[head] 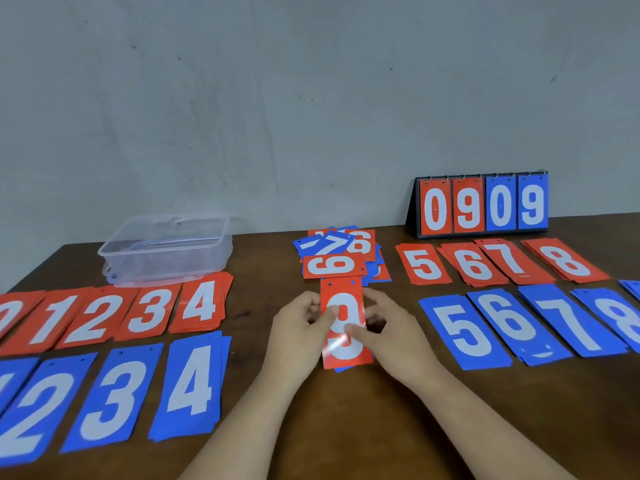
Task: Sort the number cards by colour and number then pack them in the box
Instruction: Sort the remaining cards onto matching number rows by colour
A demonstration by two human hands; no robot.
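A red card showing a white 9 (346, 355) lies on a small stack at the middle of the table, with a blue card edge peeking out beneath. My left hand (298, 332) grips its left side, thumb on the face. My right hand (388, 332) holds the right side, thumb on the card. Behind them sits a mixed pile of red and blue cards (341, 258). Red piles 0 to 4 (145, 313) and blue piles up to 4 (117, 396) lie left. Red piles 5 to 8 (498, 263) and blue piles 5 to 8 (526, 327) lie right. The clear plastic box (166, 251) stands at the back left.
A flip scoreboard stand (481, 206) reading 0909 stands at the back right against the grey wall. Another blue pile edge (632, 287) shows at the far right. The dark wooden table (346, 427) is bare between my forearms.
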